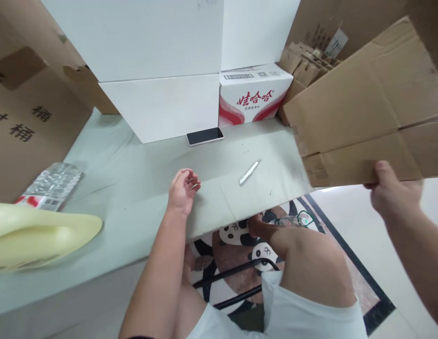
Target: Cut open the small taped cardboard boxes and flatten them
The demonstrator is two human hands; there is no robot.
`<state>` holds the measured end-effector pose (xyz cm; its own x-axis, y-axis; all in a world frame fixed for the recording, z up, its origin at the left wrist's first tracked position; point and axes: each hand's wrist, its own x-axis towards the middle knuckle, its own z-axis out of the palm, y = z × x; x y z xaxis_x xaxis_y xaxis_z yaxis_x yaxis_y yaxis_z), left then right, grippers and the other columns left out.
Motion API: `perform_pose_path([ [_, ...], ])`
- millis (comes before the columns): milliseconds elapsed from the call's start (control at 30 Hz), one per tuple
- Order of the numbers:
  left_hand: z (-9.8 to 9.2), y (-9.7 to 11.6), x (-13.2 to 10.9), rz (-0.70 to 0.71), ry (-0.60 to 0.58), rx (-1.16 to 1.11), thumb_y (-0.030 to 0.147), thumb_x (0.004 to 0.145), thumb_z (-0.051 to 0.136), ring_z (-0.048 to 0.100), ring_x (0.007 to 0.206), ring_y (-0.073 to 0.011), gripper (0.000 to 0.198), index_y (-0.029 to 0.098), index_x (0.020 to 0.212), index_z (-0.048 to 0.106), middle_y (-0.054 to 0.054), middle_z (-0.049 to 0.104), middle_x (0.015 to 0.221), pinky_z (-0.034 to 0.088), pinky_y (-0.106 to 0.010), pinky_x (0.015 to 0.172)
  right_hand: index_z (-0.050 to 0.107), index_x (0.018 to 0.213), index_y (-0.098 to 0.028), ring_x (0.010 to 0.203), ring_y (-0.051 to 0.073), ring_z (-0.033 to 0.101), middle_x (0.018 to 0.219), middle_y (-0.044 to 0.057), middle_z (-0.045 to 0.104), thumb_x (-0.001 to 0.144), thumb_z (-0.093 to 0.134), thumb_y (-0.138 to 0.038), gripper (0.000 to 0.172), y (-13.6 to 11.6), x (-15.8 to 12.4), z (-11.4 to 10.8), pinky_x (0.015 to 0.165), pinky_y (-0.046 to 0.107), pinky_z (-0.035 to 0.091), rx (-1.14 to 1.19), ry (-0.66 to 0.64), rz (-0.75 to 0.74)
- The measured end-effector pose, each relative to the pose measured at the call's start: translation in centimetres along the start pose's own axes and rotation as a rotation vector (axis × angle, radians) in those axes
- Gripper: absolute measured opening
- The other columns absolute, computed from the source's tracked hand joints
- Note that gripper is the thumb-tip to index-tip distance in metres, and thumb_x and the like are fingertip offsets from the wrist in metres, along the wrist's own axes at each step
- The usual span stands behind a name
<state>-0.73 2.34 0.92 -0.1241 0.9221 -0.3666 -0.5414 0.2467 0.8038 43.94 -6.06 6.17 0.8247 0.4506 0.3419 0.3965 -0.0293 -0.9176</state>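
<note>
My right hand (395, 188) grips the lower edge of a flattened brown cardboard box (360, 113), its thumb on the near face and its other fingers mostly hidden behind. The cardboard is held tilted at the right, past the table's edge. Over the pale green table (134, 188), my left hand (184, 190) is raised with fingers loosely curled and apart, nothing in it. To its right a white and silver pen-shaped utility knife (249, 173) lies on the table. Behind it a phone (205, 136) with a dark screen lies against white boxes.
White boxes (169, 103) and a red-and-white carton (256, 96) line the back. Large cardboard boxes (35, 122) stand at left, near a clear plastic pack (56, 183) and a pale yellow curved object (45, 235). Folded cardboard pieces (307, 66) stand at back right. A panda-patterned mat (233, 263) lies below.
</note>
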Motion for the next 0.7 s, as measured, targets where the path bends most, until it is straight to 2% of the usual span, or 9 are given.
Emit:
perform_pose_path([
  [67,0.2,-0.1,-0.1,-0.004,-0.005,0.008,0.032,0.063,0.072,0.058,0.058,-0.0103,0.023,0.021,0.079,0.059,0.003,0.060,0.069,0.048,-0.023,0.057,0.059,0.087,-0.028,0.072,0.029,0.070,0.096,0.013,0.075,0.045,0.087,-0.053,0.056,0.0,2.0,-0.3,0.048,0.041,0.047,-0.077,0.130,-0.049],
  [100,0.3,-0.1,-0.1,-0.004,-0.005,0.010,0.032,0.063,0.072,0.057,0.058,-0.0100,0.023,0.020,0.077,0.059,0.003,0.060,0.068,0.048,-0.022,0.057,0.059,0.089,-0.028,0.079,0.033,0.073,0.100,0.015,0.076,0.048,0.085,-0.049,0.053,-0.1,2.7,-0.1,0.054,0.046,0.053,-0.098,0.148,-0.076],
  [167,0.5,-0.2,-0.2,0.007,-0.007,0.014,0.034,0.062,0.073,0.056,0.058,-0.0095,0.023,0.020,0.076,0.060,0.003,0.059,0.067,0.047,-0.022,0.057,0.061,0.091,-0.026,0.096,0.037,0.077,0.110,0.017,0.078,0.056,0.082,-0.037,0.042,-0.3,3.7,0.8,0.075,0.053,0.061,-0.119,0.146,-0.139],
  [200,0.5,-0.3,-0.2,0.016,-0.010,0.014,0.035,0.062,0.073,0.056,0.058,-0.0093,0.024,0.020,0.075,0.060,0.003,0.059,0.067,0.048,-0.021,0.057,0.064,0.091,-0.024,0.103,0.037,0.077,0.113,0.018,0.078,0.059,0.079,-0.031,0.036,-0.5,4.0,1.4,0.085,0.053,0.061,-0.131,0.131,-0.175],
  [267,0.6,-0.3,-0.3,0.035,-0.018,0.016,0.037,0.061,0.074,0.056,0.059,-0.0094,0.025,0.020,0.074,0.061,0.003,0.059,0.068,0.048,-0.021,0.058,0.069,0.095,-0.019,0.110,0.034,0.077,0.115,0.019,0.078,0.066,0.075,-0.020,0.029,-0.9,4.4,2.5,0.096,0.048,0.061,-0.181,0.096,-0.244],
  [467,0.3,-0.3,-0.2,0.043,-0.020,0.028,0.041,0.061,0.074,0.055,0.061,-0.0105,0.026,0.020,0.072,0.063,0.001,0.059,0.069,0.048,-0.023,0.059,0.074,0.103,-0.010,0.109,0.033,0.077,0.111,0.020,0.079,0.084,0.072,-0.016,0.019,-2.7,5.7,4.9,0.097,0.042,0.062,-0.495,0.025,-0.267],
  [600,0.3,0.2,0.0,0.035,-0.001,0.013,0.043,0.059,0.075,0.054,0.061,-0.0103,0.028,0.020,0.071,0.063,0.001,0.058,0.069,0.048,-0.023,0.059,0.071,0.111,-0.008,0.113,0.031,0.075,0.120,0.021,0.076,0.085,0.071,-0.009,0.025,-4.3,6.8,7.2,0.096,0.042,0.062,-0.461,0.029,-0.219],
  [700,0.4,0.6,0.2,0.023,0.006,-0.008,0.045,0.058,0.076,0.054,0.062,-0.0103,0.030,0.020,0.070,0.063,0.001,0.058,0.068,0.047,-0.022,0.060,0.070,0.114,-0.007,0.101,0.031,0.077,0.123,0.023,0.073,0.086,0.073,-0.012,0.029,-5.2,7.7,9.5,0.081,0.044,0.066,-0.402,0.022,-0.083],
])
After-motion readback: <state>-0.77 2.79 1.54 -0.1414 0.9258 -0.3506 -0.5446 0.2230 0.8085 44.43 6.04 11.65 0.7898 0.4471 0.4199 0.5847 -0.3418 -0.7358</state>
